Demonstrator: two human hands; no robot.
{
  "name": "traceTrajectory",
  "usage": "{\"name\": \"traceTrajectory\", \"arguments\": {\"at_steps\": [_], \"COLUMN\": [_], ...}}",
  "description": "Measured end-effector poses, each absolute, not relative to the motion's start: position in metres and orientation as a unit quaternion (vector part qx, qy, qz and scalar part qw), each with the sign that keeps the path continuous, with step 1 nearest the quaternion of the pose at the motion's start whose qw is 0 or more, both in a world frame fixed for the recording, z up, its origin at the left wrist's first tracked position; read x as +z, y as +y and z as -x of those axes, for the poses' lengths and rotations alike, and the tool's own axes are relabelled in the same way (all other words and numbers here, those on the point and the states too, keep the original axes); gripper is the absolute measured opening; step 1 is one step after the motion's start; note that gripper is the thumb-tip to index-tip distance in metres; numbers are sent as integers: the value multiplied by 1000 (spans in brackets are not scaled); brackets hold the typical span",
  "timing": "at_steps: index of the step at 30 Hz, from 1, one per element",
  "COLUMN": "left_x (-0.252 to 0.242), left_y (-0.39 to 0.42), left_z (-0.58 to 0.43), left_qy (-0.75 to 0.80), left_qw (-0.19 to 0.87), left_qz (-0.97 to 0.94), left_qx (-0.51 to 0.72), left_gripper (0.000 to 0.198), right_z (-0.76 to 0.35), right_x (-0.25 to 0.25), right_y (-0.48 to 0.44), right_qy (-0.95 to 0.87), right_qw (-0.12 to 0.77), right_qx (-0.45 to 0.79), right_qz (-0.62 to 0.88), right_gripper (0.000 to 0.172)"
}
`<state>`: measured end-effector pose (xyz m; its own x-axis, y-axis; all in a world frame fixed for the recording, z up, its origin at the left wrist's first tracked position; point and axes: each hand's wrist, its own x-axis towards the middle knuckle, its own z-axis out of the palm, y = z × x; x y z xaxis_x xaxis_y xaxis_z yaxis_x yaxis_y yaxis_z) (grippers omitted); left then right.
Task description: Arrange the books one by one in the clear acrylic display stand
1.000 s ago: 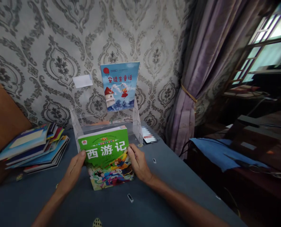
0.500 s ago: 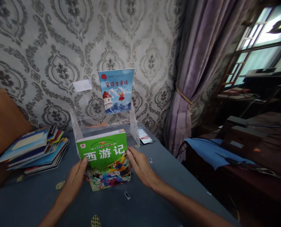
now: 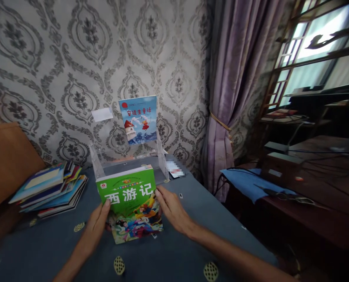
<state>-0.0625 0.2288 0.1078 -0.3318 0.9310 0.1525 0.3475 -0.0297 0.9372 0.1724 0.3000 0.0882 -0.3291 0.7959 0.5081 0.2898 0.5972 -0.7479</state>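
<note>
Both my hands hold a green picture book (image 3: 129, 199) upright by its side edges, its cover facing me. My left hand (image 3: 96, 223) grips its left edge, fingers closed on it. My right hand (image 3: 171, 209) presses the right edge, thumb on the cover. The book is just in front of a clear acrylic stand (image 3: 162, 162) on the blue-covered table (image 3: 168, 258). A blue picture book (image 3: 138, 119) stands upright at the back of that stand, against the wall.
A stack of several thin books (image 3: 49, 188) lies on the table to the left, beside a wooden board (image 3: 6, 160). A small card (image 3: 174, 171) lies right of the stand. Purple curtain (image 3: 230, 90) and a dark desk with blue cloth (image 3: 251, 184) stand to the right.
The view has tilted up and turned right. The green book has stayed in both hands, lifted slightly off the table, its lower edge tilting toward me.
</note>
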Motion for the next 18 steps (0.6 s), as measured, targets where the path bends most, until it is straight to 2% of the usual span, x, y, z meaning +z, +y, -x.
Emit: {"name": "traceTrajectory", "arguments": {"at_steps": [5,11,18], "left_x": [120,116,109], "left_y": [220,237,265], "left_z": [48,52,50], "left_qy": [637,632,613], "left_qw": [279,329,366], "left_qz": [-486,-498,-530], "left_qx": [530,494,457], "left_gripper": [60,66,58], "right_z": [-174,-182,-190], "right_x": [90,90,80], "right_y": [303,313,334], "right_qy": [-748,-738,-733], "right_qw": [476,469,468], "right_qx": [304,325,315], "right_qz": [349,360,379], "right_gripper": [34,35,37]}}
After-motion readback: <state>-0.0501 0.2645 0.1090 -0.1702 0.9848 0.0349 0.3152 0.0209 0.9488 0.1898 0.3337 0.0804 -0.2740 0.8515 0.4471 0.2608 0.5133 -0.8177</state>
